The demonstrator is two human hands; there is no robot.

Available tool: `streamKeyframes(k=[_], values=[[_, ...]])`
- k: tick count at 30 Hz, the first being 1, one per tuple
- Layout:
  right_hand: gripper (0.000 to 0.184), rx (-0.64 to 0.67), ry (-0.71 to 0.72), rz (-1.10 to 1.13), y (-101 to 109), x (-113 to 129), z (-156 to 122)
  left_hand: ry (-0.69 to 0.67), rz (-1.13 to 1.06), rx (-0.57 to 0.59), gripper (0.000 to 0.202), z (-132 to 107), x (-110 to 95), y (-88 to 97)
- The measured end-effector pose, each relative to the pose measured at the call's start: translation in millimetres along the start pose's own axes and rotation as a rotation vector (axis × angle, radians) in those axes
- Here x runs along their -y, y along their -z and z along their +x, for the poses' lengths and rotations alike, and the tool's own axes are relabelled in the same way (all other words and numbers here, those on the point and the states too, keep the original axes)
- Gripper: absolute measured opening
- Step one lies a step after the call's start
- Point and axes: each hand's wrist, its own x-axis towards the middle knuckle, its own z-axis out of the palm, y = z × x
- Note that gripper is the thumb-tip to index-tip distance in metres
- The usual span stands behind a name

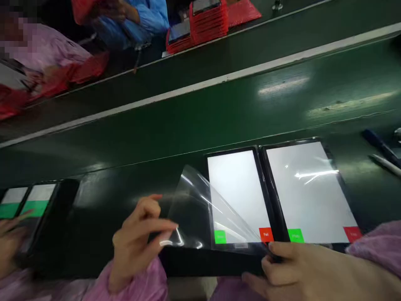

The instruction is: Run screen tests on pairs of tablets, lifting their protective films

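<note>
Two tablets lie side by side on the dark green bench, both with lit white screens showing a green and a red button at the bottom. My left hand (140,238) pinches the corner of a clear protective film (194,209) that is partly peeled up off the left tablet (238,192). My right hand (300,267) rests on the near edge between the two tablets, fingers curled against the frame of the left one. The right tablet (308,192) still has a glossy film flat on its screen.
A green conveyor belt (219,117) with a white stripe runs behind the tablets. Pens (380,150) lie at the far right. Another person's hand (11,238) touches more tablets (28,200) at the left. Red trays (208,19) and seated people are across the belt.
</note>
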Motion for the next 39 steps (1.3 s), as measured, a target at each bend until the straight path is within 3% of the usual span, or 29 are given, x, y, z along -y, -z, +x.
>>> streamKeyframes(k=[3, 5, 9, 12, 15, 18, 21, 23, 27, 39], values=[[0.013, 0.057, -0.018, -0.022, -0.7, -7.4, 6.3, 0.051, -0.217, -0.02, 0.015, 31.7, 15.9, -23.3], [0.021, 0.057, -0.04, -0.026, -0.4, -12.5, 11.1, 0.084, -0.244, 0.06, 0.016, 50.3, 28.8, -43.6], [0.026, -0.018, -0.12, -0.065, 2.8, -31.7, 19.7, 0.136, 0.017, 0.32, 0.047, 74.4, 58.8, -86.9], [0.029, -0.05, -0.177, 0.046, 5.8, -65.6, 22.6, 0.148, 0.112, 0.395, 0.058, 78.1, 77.0, -105.7], [0.028, -0.199, -0.324, 0.278, 8.6, -114.0, 21.8, 0.142, 0.049, 0.271, 0.064, 75.4, 86.0, -111.3], [0.01, -0.47, -0.624, 0.49, 17.2, -158.7, 19.4, 0.182, -0.069, 0.071, 0.066, 74.3, 88.1, -111.9], [0.012, -0.698, -0.836, 0.549, 33.1, -184.4, 17.3, 0.235, -0.129, -0.027, 0.059, 75.9, 87.4, -111.5], [0.012, -0.787, -0.89, 0.507, 43.6, -189.9, 16.4, 0.239, -0.111, -0.035, 0.052, 77.2, 86.5, -110.9], [0.01, -0.796, -0.902, 0.469, 56.3, -183.5, 17.3, 0.203, -0.061, -0.006, 0.04, 78.6, 85.6, -110.0], [0.014, -0.831, -0.902, 0.418, 60.4, -149.5, 24.7, 0.155, -0.033, 0.009, 0.037, 80.1, 94.7, -110.5]])
